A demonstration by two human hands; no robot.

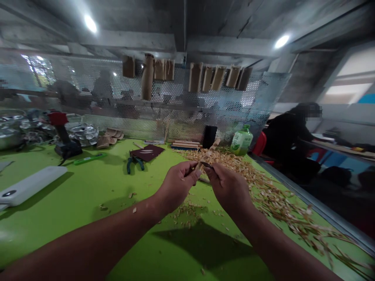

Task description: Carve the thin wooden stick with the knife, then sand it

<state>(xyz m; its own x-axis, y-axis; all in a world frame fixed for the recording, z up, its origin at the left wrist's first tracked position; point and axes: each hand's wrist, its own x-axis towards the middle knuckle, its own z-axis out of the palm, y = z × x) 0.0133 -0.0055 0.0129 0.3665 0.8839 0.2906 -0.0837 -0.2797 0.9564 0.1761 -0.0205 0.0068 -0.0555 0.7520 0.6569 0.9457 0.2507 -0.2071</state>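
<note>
Above the green table (117, 218), my left hand (180, 183) is closed around a pale piece of wood (208, 155) that sticks up past the fingers. My right hand (230, 185) grips a small dark tool (207, 165), its tip against the wood beside my left thumb. The two hands nearly touch. Curled wood shavings (249, 171) are heaped behind and to the right of them, and small chips (187, 212) lie on the table below. A thin stick lies partly hidden under the hands.
Pliers (135, 163) and dark red sheets (150, 152) lie to the left, with a green cutter (90, 158), power drill (66, 142) and white board (35, 185) farther left. A green bottle (241, 140) and black phone (210, 136) stand behind. A person (293, 136) sits at the right.
</note>
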